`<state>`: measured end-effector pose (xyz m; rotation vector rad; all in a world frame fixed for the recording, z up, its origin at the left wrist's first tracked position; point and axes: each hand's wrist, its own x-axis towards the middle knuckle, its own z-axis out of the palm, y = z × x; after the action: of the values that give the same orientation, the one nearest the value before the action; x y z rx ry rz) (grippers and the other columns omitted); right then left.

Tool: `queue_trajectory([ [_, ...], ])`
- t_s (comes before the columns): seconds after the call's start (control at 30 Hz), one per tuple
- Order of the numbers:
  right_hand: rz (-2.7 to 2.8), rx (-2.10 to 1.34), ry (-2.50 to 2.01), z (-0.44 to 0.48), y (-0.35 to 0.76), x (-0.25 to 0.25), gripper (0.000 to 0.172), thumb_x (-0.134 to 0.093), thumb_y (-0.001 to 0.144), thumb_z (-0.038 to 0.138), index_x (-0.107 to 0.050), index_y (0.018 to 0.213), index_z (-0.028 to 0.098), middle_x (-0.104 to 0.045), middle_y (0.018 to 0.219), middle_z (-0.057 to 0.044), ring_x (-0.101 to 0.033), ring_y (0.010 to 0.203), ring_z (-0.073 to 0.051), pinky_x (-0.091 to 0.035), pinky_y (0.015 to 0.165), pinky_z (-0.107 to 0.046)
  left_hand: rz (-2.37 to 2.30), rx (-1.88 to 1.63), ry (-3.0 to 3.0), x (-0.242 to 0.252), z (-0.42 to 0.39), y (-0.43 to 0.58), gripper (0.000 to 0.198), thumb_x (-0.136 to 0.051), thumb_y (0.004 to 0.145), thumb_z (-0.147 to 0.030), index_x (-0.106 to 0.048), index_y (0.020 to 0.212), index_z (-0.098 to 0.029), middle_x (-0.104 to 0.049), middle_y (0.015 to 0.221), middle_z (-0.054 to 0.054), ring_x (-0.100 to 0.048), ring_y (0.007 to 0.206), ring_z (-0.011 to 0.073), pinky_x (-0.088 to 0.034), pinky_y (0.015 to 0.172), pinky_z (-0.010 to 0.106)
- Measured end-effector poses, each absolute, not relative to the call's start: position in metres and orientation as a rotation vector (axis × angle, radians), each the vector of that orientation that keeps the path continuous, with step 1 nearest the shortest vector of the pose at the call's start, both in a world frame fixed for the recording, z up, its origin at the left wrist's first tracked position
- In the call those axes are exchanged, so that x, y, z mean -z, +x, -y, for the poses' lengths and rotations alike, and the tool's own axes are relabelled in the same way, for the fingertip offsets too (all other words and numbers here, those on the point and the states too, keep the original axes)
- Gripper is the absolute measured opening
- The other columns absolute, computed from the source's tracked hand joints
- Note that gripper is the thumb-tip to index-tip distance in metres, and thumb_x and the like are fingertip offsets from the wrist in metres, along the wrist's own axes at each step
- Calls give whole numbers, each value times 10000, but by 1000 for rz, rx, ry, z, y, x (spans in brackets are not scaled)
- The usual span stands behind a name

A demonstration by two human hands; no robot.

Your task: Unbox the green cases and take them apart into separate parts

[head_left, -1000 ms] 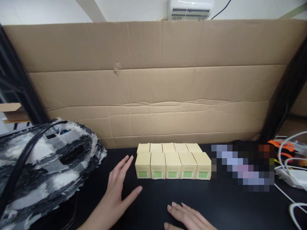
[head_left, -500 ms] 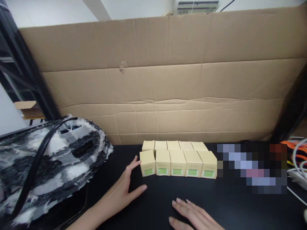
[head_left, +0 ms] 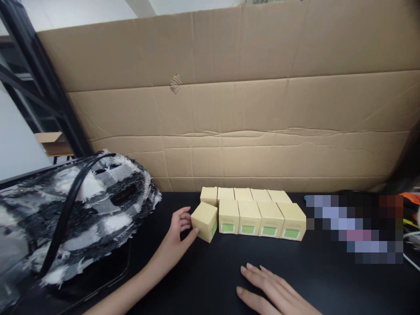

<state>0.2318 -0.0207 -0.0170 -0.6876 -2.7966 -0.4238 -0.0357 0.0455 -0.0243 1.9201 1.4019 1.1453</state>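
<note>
Two rows of small cream boxes [head_left: 259, 214] with green front labels stand on the black table [head_left: 210, 280] near the cardboard wall. My left hand [head_left: 179, 232] grips the leftmost front box [head_left: 205, 220], which is turned at an angle away from its row. My right hand [head_left: 272, 291] lies flat on the table nearer to me, fingers stretched out, holding nothing.
A black and white fringed bag [head_left: 75, 214] with a dark strap fills the left side. A tall cardboard sheet [head_left: 236, 109] walls off the back. Cables and an orange item [head_left: 408, 205] lie at the far right, next to a blurred patch.
My left hand has reached right, closed on the leftmost front box and twisted it out of line. The view has shifted left. My right hand has hardly moved.
</note>
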Motion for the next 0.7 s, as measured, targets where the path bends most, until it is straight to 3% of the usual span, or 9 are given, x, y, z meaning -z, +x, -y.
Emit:
queue_trajectory([
  [0.13,2892,485,-671,20,233,20,459,-373,958,459,-618,1230,182,-638,1190,-137,-618,1042,-292,-559,761,-329,-1360,-1028,1904,16,-43,-37,589,-659,743,-360,-352,1222,-205,-478,1301,128,-463,1249,292,-363,1067,482],
  [0.2,2920,468,-655,20,233,21,474,-362,962,457,-604,1246,165,-624,1197,-154,-607,1048,-309,-561,752,-351,-1351,-990,1906,14,-41,-36,523,-646,759,-361,-394,1189,-203,-525,1263,118,-484,1229,284,-357,1068,473],
  [0.3,2947,352,-685,20,232,18,505,-355,956,478,-587,1265,153,-592,1222,-170,-580,1072,-328,-559,759,-375,-1343,-945,1934,12,-37,-37,604,-709,696,-348,-402,1195,-199,-533,1242,122,-488,1209,298,-359,1053,484],
  [0.37,2961,205,-749,21,230,13,513,-376,947,483,-580,1272,142,-568,1241,-183,-555,1096,-344,-548,786,-399,-1329,-901,1969,10,-34,-38,632,-745,656,-311,-422,1189,-208,-526,1250,117,-478,1210,310,-359,1043,500],
  [0.53,2716,-465,-958,27,235,11,588,-529,862,533,-551,1312,154,-530,1319,-186,-491,1204,-368,-441,946,-490,-1261,-870,2049,1,-23,-37,433,-658,751,-265,-457,1133,-226,-564,1163,68,-522,1143,258,-391,1011,444],
  [0.7,2265,-828,-1122,36,247,19,770,-691,773,439,-386,1428,172,-502,1400,-163,-491,1264,-298,-429,1023,-399,-1189,-863,2159,-8,-4,-28,475,-652,692,-160,-485,1130,-234,-494,1101,46,-525,1074,234,-397,984,405],
])
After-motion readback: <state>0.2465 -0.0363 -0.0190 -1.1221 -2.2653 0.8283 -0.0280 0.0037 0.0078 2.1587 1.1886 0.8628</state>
